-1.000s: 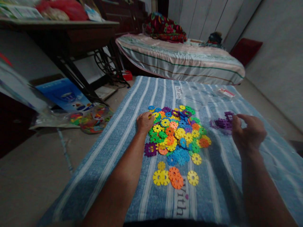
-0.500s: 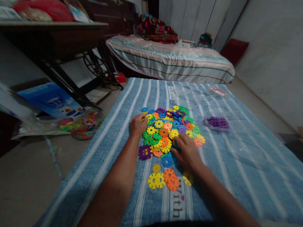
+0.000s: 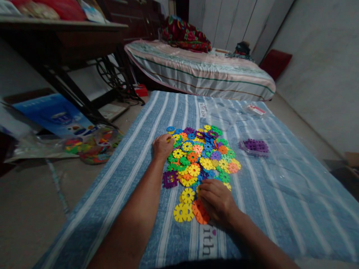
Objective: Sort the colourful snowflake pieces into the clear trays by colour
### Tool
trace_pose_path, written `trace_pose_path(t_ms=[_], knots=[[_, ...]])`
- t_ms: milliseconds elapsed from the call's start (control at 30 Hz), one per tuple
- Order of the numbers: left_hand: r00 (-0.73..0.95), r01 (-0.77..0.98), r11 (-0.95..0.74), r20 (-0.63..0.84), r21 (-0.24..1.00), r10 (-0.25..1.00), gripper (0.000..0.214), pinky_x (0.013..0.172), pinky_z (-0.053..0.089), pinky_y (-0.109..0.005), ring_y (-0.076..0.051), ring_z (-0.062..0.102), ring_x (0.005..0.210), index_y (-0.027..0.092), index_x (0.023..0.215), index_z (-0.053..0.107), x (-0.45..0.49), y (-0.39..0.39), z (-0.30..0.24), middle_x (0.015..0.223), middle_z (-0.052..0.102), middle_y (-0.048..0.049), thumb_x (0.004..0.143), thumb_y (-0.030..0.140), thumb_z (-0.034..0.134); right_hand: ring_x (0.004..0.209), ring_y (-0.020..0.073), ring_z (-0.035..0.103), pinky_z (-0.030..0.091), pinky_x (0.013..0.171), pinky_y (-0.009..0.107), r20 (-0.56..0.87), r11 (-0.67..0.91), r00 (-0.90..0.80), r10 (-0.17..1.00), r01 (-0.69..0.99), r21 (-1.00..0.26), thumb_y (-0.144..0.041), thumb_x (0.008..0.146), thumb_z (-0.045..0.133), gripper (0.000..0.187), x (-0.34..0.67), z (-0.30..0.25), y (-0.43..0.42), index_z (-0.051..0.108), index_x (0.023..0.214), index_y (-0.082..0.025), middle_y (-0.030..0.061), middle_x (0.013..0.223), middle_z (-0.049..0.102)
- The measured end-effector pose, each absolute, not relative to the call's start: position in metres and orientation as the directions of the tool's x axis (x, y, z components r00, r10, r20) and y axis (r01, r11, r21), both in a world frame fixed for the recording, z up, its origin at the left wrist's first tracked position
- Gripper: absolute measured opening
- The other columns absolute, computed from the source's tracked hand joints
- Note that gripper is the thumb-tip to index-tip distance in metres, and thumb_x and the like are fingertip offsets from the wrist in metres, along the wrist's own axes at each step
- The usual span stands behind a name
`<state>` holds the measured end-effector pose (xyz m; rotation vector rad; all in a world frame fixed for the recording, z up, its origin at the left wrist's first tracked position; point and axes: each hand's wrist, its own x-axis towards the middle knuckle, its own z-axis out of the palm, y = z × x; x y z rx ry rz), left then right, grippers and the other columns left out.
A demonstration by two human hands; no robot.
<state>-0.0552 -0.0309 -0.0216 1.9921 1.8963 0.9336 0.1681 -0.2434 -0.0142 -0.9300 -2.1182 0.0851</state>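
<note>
A heap of notched plastic snowflake discs [image 3: 194, 157] in several colours lies on the striped cloth. At its left edge my left hand [image 3: 163, 147] is closed, pinching a yellow disc [image 3: 169, 139] between thumb and fingers. My right hand [image 3: 218, 198] is low over the near side of the heap, fingers drawn together, with the edge of a yellow disc [image 3: 198, 189] showing at the fingertips. Just beside it are orange discs [image 3: 199, 212], partly covered by the hand. Yellow discs [image 3: 183, 212] lie to their left, below another yellow disc [image 3: 187, 195].
A purple square lattice piece [image 3: 170, 179] touches the heap's left side. To the right sits a clear tray with purple pieces [image 3: 255, 146], among clear plastic packaging [image 3: 288, 177]. Bags of coloured pieces [image 3: 97, 144] are on the floor at left. A bed [image 3: 202, 71] stands beyond.
My right hand has drawn back from the heap toward me, its fingers now closed. Another yellow disc shows above the near yellow ones. My left hand has stayed nearly in place.
</note>
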Motion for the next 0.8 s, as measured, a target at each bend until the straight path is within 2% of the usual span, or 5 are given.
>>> trace_pose_path(t_ms=[133, 267, 400, 567, 800], knots=[[-0.044, 0.806, -0.130, 0.276, 0.578, 0.960, 0.022, 0.093, 0.048, -0.031, -0.021, 0.068, 0.100, 0.023, 0.095, 0.073, -0.055, -0.030, -0.021, 0.107, 0.077, -0.0063, 0.086, 0.031, 0.053, 0.100, 0.0241, 0.071, 0.061, 0.087, 0.040, 0.702, 0.641, -0.295, 0.648, 0.709, -0.294, -0.017, 0.094, 0.058, 0.014, 0.175, -0.023, -0.234, 0.068, 0.102, -0.022, 0.0094, 0.099, 0.075], [-0.036, 0.808, -0.137, 0.280, 0.573, 0.959, 0.023, 0.093, 0.048, -0.031, -0.021, 0.068, 0.099, 0.023, 0.094, 0.073, -0.055, -0.030, -0.020, 0.106, 0.077, -0.0063, 0.087, 0.030, 0.053, 0.110, 0.0316, 0.065, 0.057, 0.093, 0.050, 0.633, 0.432, -0.155, 0.759, 0.847, -0.311, -0.030, 0.094, 0.059, 0.017, 0.171, -0.033, -0.229, 0.069, 0.103, -0.020, 0.0153, 0.109, 0.072], [-0.041, 0.813, -0.124, 0.268, 0.569, 0.962, 0.024, 0.093, 0.048, -0.031, -0.022, 0.068, 0.100, 0.022, 0.096, 0.074, -0.055, -0.030, -0.020, 0.107, 0.077, -0.0064, 0.087, 0.031, 0.053, 0.110, 0.0328, 0.062, 0.054, 0.094, 0.051, 0.566, 0.318, -0.090, 0.820, 0.893, -0.319, -0.032, 0.095, 0.055, 0.023, 0.168, -0.037, -0.229, 0.069, 0.103, -0.017, 0.0178, 0.110, 0.069], [-0.039, 0.815, -0.127, 0.273, 0.565, 0.961, 0.025, 0.092, 0.049, -0.031, -0.022, 0.068, 0.099, 0.022, 0.096, 0.074, -0.055, -0.030, -0.020, 0.107, 0.077, -0.0059, 0.087, 0.030, 0.053, 0.104, 0.0287, 0.060, 0.051, 0.091, 0.043, 0.517, 0.280, -0.088, 0.851, 0.910, -0.306, -0.027, 0.096, 0.053, 0.020, 0.170, -0.035, -0.225, 0.069, 0.101, -0.016, 0.0156, 0.107, 0.069], [-0.052, 0.803, -0.121, 0.271, 0.584, 0.961, 0.026, 0.093, 0.049, -0.031, -0.022, 0.069, 0.100, 0.022, 0.099, 0.075, -0.055, -0.031, -0.021, 0.108, 0.077, -0.0063, 0.087, 0.031, 0.054, 0.079, 0.0215, 0.056, 0.045, 0.082, 0.036, 0.605, 0.372, -0.195, 0.772, 0.910, -0.182, -0.012, 0.095, 0.048, 0.024, 0.177, -0.033, -0.222, 0.064, 0.080, -0.020, 0.0067, 0.078, 0.064]])
